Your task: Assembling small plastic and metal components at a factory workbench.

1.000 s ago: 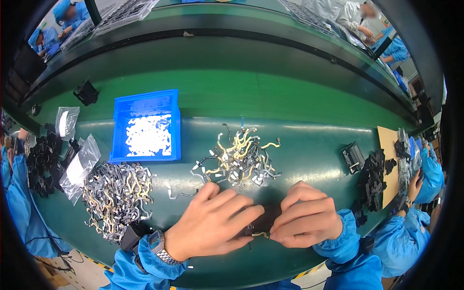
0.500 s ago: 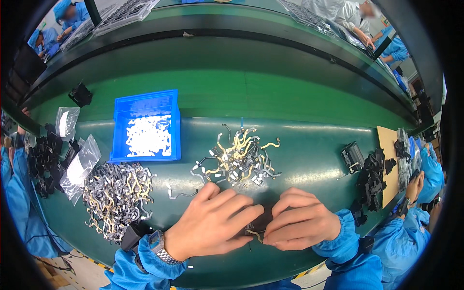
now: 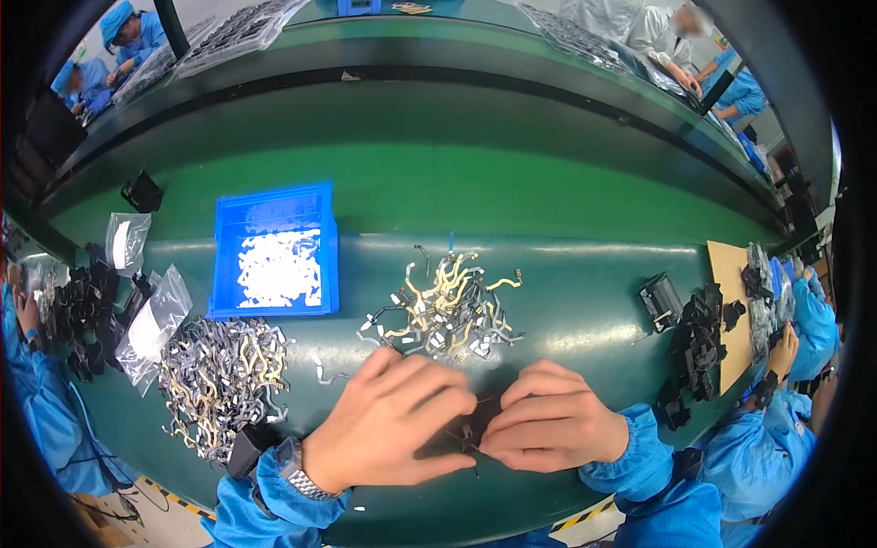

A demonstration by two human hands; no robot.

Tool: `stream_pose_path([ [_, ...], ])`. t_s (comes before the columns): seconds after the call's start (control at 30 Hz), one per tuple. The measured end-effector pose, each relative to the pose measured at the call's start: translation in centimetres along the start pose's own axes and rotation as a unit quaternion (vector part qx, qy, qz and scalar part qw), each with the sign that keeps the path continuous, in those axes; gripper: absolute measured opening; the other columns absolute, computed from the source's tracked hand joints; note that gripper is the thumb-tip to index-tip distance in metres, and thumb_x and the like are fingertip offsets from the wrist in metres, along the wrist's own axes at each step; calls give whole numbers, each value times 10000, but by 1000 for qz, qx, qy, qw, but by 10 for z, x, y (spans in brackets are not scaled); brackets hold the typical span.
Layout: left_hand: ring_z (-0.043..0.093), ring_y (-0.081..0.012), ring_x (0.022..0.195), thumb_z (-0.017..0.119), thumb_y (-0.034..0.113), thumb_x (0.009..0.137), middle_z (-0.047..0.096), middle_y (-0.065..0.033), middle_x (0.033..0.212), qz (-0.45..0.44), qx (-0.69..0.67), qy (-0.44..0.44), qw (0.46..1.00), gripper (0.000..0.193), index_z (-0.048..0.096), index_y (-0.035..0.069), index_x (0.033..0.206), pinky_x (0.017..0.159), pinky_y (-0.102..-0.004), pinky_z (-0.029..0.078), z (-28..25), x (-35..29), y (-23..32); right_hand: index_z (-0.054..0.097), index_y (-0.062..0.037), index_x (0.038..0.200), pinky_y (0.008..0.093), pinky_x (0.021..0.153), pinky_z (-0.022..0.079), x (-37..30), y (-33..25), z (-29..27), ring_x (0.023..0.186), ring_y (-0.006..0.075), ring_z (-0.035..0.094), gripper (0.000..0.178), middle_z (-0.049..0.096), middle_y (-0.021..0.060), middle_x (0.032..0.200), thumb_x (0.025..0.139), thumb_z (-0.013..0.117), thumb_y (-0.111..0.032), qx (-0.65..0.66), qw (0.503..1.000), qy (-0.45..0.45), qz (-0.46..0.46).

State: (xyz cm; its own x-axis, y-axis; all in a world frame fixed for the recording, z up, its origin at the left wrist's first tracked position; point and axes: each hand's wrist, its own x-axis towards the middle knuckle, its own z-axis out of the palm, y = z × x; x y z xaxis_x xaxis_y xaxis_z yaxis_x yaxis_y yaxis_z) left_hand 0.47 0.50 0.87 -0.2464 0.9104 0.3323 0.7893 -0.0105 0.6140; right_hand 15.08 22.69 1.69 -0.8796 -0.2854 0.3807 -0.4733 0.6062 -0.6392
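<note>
My left hand, with a watch on its wrist, has its thumb and forefinger apart and nothing visible between them; its fingertips are slightly blurred. Close by on the right, my right hand pinches a small dark piece whose kind I cannot make out, partly hidden by the fingers. Beyond both hands lies a loose pile of short yellow and grey cables with white connectors. One single grey cable lies just past my left hand's knuckles.
A blue bin holds many white pieces. At left are a bigger cable heap, plastic bags and black parts. On the right sit a black housing, more black parts and cardboard. Co-workers sit around.
My left thumb and forefinger have parted and drawn back leftward from the piece. The tan cable end seen between the hands no longer shows. My right hand stays pinched, shifted slightly left.
</note>
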Motion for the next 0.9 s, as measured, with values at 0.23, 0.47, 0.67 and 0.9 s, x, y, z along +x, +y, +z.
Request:
stream_pose_path([
  [0.23,651,-200,955,936,227,686,688,53,968,24,-14,0,1000,213,780,189,825,811,-370,424,-3,-3,-8,828,-123,1007,357,833,557,0,1,0,965,223,680,212,758,-39,999,800,877,-117,-5,1000,-5,0],
  [0.47,643,-185,919,914,206,730,691,63,887,44,14,-7,999,153,793,174,818,785,-373,408,2,-5,-12,685,-147,1290,432,980,482,6,-3,2,1197,276,591,583,659,30,1304,786,914,-328,-53,993,-62,88],
  [0.67,632,-183,890,906,198,708,697,64,868,41,41,-1,998,157,787,169,807,777,-370,406,6,-4,-9,632,-115,1338,434,969,519,2,2,14,1133,305,635,642,649,82,1257,802,912,-331,-18,993,-60,99],
  [0.9,617,-163,860,889,182,693,685,81,848,30,75,19,997,145,788,188,797,755,-372,396,8,-4,-6,695,-68,1238,406,935,597,6,1,12,1062,316,713,583,707,123,1203,760,964,-266,-2,995,-38,94],
])
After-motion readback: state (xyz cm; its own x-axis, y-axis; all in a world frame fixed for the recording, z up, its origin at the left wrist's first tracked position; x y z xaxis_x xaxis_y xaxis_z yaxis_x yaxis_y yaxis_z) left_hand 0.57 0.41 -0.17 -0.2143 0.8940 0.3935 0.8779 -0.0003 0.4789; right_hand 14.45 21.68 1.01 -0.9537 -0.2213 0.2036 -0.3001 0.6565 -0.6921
